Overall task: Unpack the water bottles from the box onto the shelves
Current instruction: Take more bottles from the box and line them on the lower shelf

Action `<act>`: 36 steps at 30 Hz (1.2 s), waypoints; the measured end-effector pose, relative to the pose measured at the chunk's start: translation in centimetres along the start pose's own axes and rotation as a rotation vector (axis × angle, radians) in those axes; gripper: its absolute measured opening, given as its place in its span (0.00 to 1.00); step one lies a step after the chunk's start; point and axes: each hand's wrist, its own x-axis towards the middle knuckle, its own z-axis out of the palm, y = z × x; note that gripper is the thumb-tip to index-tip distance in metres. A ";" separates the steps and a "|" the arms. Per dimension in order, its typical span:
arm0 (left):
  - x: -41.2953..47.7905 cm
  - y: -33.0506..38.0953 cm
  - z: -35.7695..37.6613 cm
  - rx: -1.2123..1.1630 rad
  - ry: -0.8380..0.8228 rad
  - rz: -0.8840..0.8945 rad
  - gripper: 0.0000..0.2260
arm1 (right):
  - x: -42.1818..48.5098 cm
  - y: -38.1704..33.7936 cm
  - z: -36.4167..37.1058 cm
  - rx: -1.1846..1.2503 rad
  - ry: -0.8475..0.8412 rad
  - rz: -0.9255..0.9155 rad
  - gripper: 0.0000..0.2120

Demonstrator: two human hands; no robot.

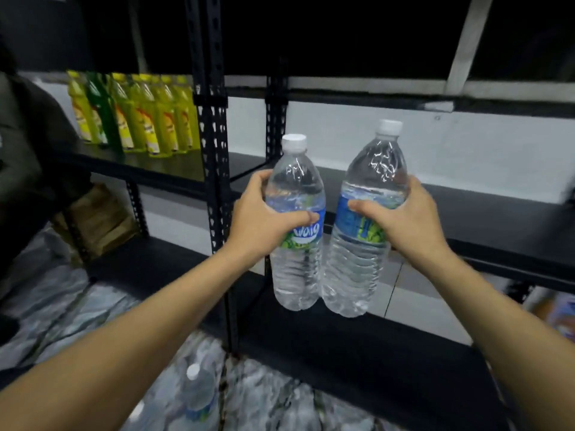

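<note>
Perforated black post (214,169) beside the water bottles (295,269); yellow bottles (149,119) leftward.

Two clear plastic water bottles are held in the air in front of the black metal shelves (485,213), side by side, their lower parts almost touching. Each is full and sealed with a white cap, with a blue and green label round its middle. The left bottle (295,262) stands nearly upright, gripped at the label by the left hand (264,222). The right bottle (357,269) leans, cap tipped rightward, gripped by the right hand (407,219). A third capped bottle (199,390) lies blurred at the near edge.
</note>
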 end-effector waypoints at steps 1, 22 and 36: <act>1.8 0.9 0.3 -0.029 -0.006 0.014 0.35 | 1.4 -0.8 -0.5 0.003 0.038 -0.005 0.33; 24.1 3.5 13.2 -0.101 -0.145 0.070 0.35 | 20.9 3.4 -5.9 -0.218 0.423 0.079 0.28; 23.9 -0.2 19.8 -0.082 0.037 0.180 0.41 | 22.1 7.7 -4.8 -0.055 0.423 -0.056 0.45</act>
